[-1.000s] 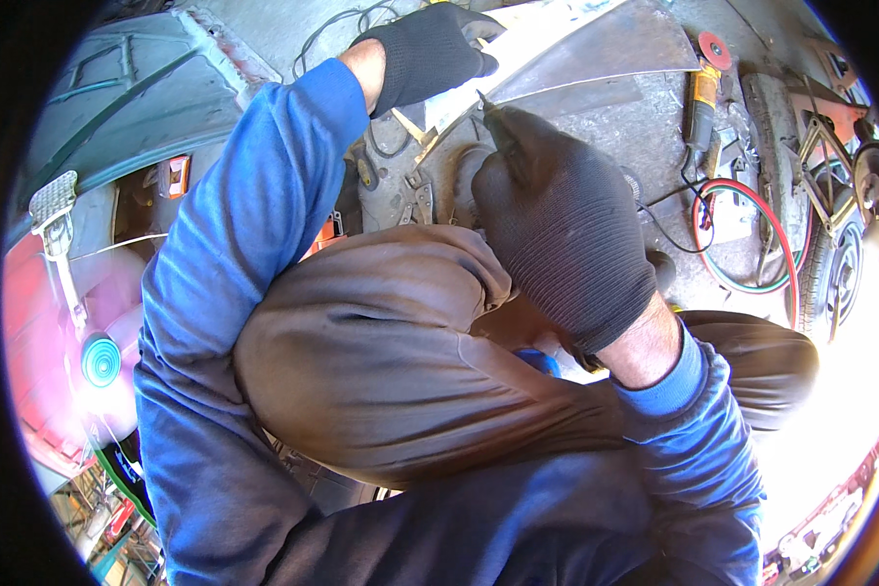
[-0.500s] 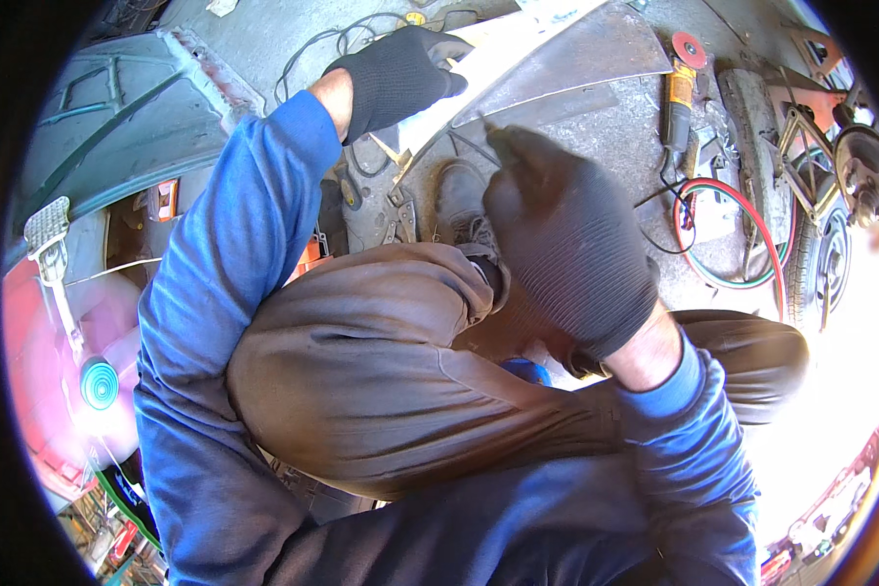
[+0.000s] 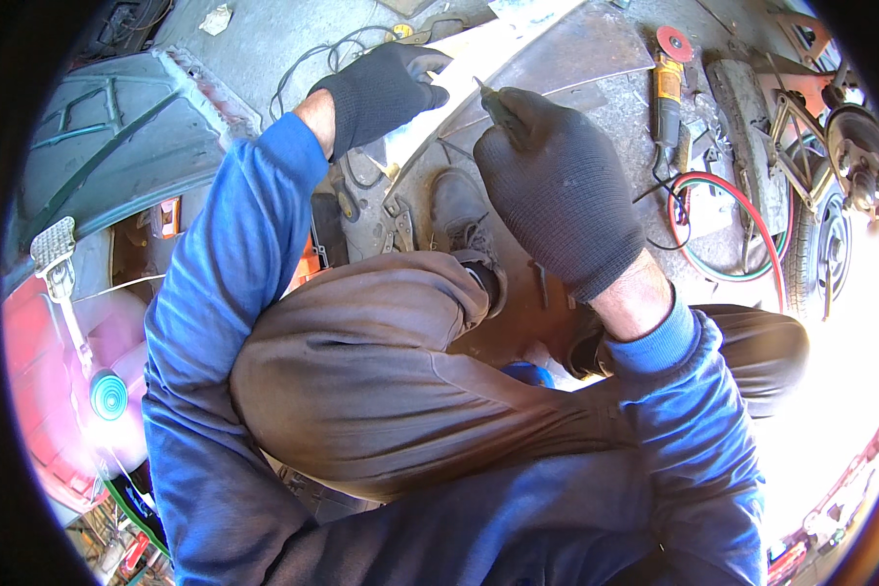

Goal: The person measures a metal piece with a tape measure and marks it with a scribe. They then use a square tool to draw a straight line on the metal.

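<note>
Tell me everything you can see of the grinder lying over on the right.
The grinder lies on the grey floor, its length pointing roughly away from the person. Its reddish disc, with a darker centre, is at the far end, face up; next come a yellow section and a dark grip, apparently plastic. A black cord leaves the near end. The dark sheet is just left; whether they touch is unclear. Neither left hand nor right hand touches it.

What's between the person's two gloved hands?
In the head view, part of a pale strip shows between them; a pointed tool in the right hand reaches into that gap.
</note>
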Action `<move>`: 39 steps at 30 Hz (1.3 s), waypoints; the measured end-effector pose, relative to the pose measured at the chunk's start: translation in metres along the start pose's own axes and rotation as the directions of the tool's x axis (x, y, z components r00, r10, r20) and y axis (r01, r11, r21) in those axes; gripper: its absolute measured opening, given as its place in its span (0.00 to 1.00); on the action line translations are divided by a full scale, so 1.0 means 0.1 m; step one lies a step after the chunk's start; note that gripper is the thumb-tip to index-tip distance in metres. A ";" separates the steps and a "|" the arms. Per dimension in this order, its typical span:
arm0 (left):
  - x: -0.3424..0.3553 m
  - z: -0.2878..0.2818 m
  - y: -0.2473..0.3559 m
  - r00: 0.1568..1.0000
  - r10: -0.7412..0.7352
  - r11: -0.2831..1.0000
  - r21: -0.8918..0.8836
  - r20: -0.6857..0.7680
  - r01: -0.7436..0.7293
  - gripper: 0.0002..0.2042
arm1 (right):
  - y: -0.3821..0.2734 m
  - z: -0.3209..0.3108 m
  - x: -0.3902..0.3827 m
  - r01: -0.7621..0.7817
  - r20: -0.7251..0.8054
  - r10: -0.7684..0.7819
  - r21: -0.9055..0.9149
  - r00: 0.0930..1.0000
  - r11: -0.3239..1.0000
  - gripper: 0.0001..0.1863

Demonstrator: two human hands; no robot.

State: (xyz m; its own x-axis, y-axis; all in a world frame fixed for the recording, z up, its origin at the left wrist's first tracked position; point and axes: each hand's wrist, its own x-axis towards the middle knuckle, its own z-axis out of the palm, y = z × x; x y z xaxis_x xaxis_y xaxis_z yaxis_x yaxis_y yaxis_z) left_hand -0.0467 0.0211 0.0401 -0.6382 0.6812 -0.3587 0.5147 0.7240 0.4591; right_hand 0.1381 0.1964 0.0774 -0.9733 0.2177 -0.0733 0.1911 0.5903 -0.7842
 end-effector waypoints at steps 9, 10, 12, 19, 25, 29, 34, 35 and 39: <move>-0.01 -0.01 -0.01 0.999 -0.019 0.997 -0.076 0.025 0.021 0.27 | 0.03 -0.17 -0.07 0.064 0.046 -0.065 0.012 0.997 0.998 0.21; -0.03 -0.02 -0.01 1.000 -0.006 0.994 -0.111 0.026 0.009 0.27 | 0.06 -0.21 -0.11 0.061 0.034 -0.062 0.046 0.997 0.997 0.23; -0.07 -0.05 0.00 0.997 -0.051 0.959 -0.277 0.054 0.064 0.28 | 0.15 -0.25 -0.17 0.065 -0.049 -0.062 0.065 0.997 0.996 0.21; -0.13 -0.09 0.08 0.985 -0.159 0.937 -0.302 0.072 0.174 0.31 | 0.49 -0.21 -0.33 -0.014 -0.026 0.016 0.070 1.000 0.997 0.25; -0.18 -0.05 0.23 0.986 -0.165 0.927 -0.344 -0.005 0.153 0.28 | 0.69 0.11 -0.36 -0.113 -0.052 0.134 0.291 0.990 0.950 0.29; -0.18 -0.06 0.28 0.985 -0.170 0.891 -0.424 0.017 0.161 0.23 | 0.88 0.34 -0.28 -0.179 -0.036 0.229 0.508 0.973 0.842 0.24; -0.19 -0.11 0.31 0.977 -0.210 0.899 -0.387 0.026 0.204 0.19 | 0.85 0.42 -0.30 -0.376 0.170 0.348 0.604 0.922 0.702 0.09; -0.19 -0.11 0.31 0.981 -0.192 0.910 -0.372 0.013 0.182 0.18 | 0.81 0.45 -0.31 -0.414 0.211 0.373 0.655 0.904 0.632 0.07; -0.18 -0.13 0.31 0.991 -0.129 0.943 -0.314 -0.037 0.111 0.16 | 0.66 0.64 -0.35 -0.413 0.284 0.317 0.766 0.905 0.492 0.12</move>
State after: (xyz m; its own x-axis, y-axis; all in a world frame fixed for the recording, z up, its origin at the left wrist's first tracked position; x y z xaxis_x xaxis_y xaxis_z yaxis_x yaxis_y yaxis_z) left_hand -0.0269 0.0300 0.0717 -0.7201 0.5778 -0.3843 0.2351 0.7242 0.6483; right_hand 0.1768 0.1777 -0.0114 -0.8563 0.1638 -0.4898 0.3980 -0.3950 -0.8280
